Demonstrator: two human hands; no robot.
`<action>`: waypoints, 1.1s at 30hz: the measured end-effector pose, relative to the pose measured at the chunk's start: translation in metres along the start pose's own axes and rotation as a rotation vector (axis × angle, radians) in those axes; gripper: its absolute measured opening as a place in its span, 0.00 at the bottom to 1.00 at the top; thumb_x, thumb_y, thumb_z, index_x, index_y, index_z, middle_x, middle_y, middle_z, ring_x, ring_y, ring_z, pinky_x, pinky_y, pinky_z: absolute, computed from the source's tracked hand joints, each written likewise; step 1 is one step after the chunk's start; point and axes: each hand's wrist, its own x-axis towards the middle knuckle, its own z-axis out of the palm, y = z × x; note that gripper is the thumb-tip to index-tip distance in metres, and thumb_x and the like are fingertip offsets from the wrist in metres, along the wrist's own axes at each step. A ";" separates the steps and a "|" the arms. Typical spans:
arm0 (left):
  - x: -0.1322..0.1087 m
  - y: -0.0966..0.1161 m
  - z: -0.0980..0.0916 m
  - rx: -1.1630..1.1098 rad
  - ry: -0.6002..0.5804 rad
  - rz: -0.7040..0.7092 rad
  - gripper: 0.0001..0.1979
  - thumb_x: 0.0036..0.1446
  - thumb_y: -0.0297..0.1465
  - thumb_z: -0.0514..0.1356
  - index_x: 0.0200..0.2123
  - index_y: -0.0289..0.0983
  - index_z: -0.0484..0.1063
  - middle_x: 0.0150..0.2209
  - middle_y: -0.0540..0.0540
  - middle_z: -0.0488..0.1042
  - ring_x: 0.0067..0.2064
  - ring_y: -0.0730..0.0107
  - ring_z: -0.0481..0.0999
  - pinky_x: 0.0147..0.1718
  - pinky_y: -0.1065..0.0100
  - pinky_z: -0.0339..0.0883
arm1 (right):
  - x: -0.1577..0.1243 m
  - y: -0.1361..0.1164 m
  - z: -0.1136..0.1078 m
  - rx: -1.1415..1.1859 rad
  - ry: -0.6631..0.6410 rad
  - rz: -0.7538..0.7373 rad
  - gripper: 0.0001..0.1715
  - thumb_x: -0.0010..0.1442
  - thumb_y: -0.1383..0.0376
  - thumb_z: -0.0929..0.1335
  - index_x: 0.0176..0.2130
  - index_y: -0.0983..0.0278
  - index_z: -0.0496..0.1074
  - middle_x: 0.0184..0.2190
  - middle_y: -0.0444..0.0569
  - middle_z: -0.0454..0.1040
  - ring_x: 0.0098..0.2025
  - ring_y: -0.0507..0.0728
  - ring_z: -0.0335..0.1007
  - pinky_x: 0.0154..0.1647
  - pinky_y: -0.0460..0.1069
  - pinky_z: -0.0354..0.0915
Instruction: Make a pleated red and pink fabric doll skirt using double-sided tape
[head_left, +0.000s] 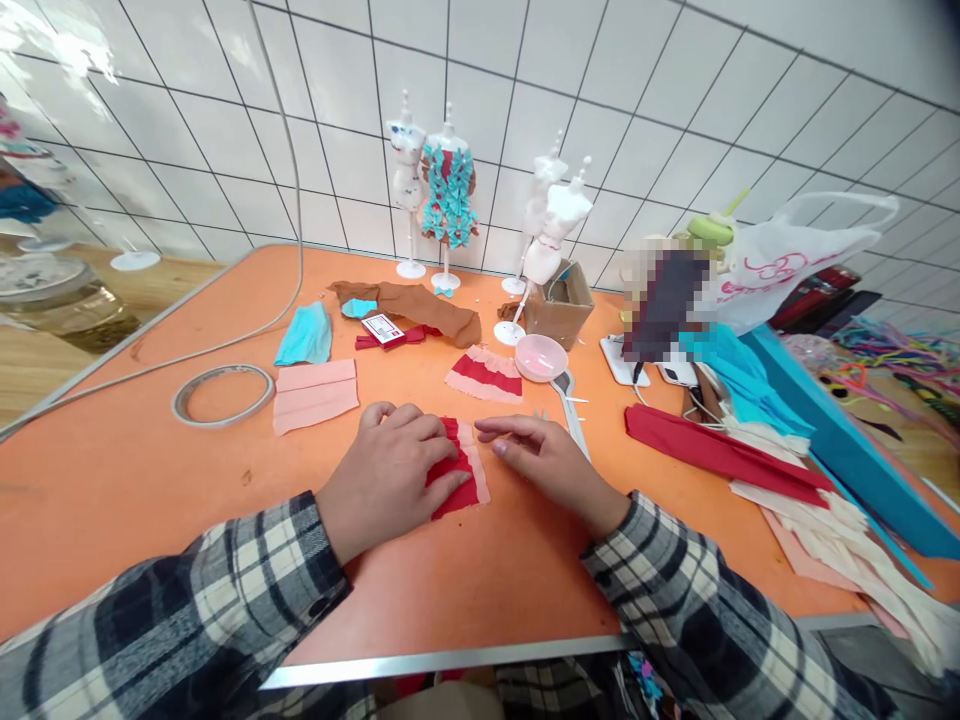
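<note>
A red piece of cloth with a pale pink strip along its right side [472, 470] lies on the orange table [420, 610]. My left hand [397, 470] rests flat over the cloth's left part with its fingers stretched out, hiding some of it. Close to the pink edge is my right hand [544, 455], its fingers extended and the thumb a little apart. Whether its fingertips touch the cloth I cannot tell. Behind my hands lies a pink cloth with a red band [486, 374], and a plain pink piece [315, 393] is to the left.
A roll of tape [223, 394] and blue cloth [304, 335] lie left. Small white mannequins [409, 175] stand at the back by a cardboard box [566, 305]. A pink bowl [541, 357], scissors [574, 410] and folded red cloth [720, 452] are on the right.
</note>
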 end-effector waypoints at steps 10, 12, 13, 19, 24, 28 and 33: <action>0.005 -0.003 0.006 0.018 0.023 0.035 0.07 0.61 0.36 0.59 0.38 0.43 0.77 0.37 0.48 0.77 0.42 0.59 0.70 0.43 0.53 0.52 | 0.005 0.007 -0.009 -0.087 0.148 0.025 0.15 0.59 0.62 0.66 0.42 0.63 0.79 0.37 0.49 0.78 0.24 0.49 0.62 0.23 0.46 0.58; 0.005 -0.005 0.004 0.001 0.021 0.048 0.08 0.61 0.37 0.59 0.37 0.43 0.77 0.36 0.48 0.77 0.41 0.60 0.70 0.41 0.55 0.54 | 0.003 0.004 -0.010 -0.241 0.150 -0.131 0.13 0.60 0.63 0.66 0.41 0.62 0.80 0.37 0.49 0.78 0.29 0.51 0.66 0.30 0.47 0.61; 0.005 -0.005 0.005 -0.008 0.014 0.057 0.09 0.61 0.38 0.59 0.36 0.42 0.77 0.36 0.48 0.77 0.41 0.60 0.70 0.41 0.56 0.54 | 0.002 0.003 -0.009 -0.285 0.124 -0.194 0.14 0.61 0.64 0.66 0.42 0.61 0.80 0.37 0.48 0.78 0.31 0.51 0.67 0.32 0.47 0.62; 0.008 0.000 0.013 -0.026 -0.004 0.095 0.11 0.63 0.39 0.57 0.36 0.43 0.78 0.36 0.49 0.77 0.42 0.60 0.70 0.40 0.57 0.56 | -0.002 0.002 0.001 -0.492 0.110 -0.255 0.10 0.58 0.70 0.68 0.39 0.63 0.79 0.33 0.45 0.76 0.29 0.50 0.66 0.35 0.47 0.61; 0.010 0.001 0.016 -0.036 -0.011 0.071 0.10 0.63 0.35 0.57 0.34 0.42 0.78 0.35 0.48 0.77 0.41 0.60 0.70 0.40 0.57 0.56 | 0.001 0.008 0.003 -0.464 0.085 -0.183 0.09 0.58 0.70 0.68 0.37 0.63 0.79 0.32 0.44 0.76 0.30 0.50 0.66 0.35 0.46 0.61; 0.011 0.000 0.017 -0.056 0.007 0.084 0.10 0.62 0.33 0.56 0.33 0.42 0.77 0.35 0.47 0.78 0.41 0.59 0.70 0.41 0.57 0.56 | 0.004 0.013 0.007 -0.421 0.064 -0.177 0.09 0.56 0.71 0.69 0.37 0.62 0.79 0.31 0.43 0.76 0.29 0.50 0.65 0.34 0.46 0.61; 0.011 0.000 0.016 -0.051 0.015 0.092 0.09 0.62 0.33 0.56 0.33 0.40 0.76 0.34 0.47 0.77 0.40 0.60 0.70 0.41 0.58 0.58 | 0.005 0.016 0.011 -0.395 0.070 -0.172 0.07 0.56 0.70 0.70 0.35 0.62 0.79 0.29 0.43 0.75 0.28 0.49 0.65 0.33 0.45 0.61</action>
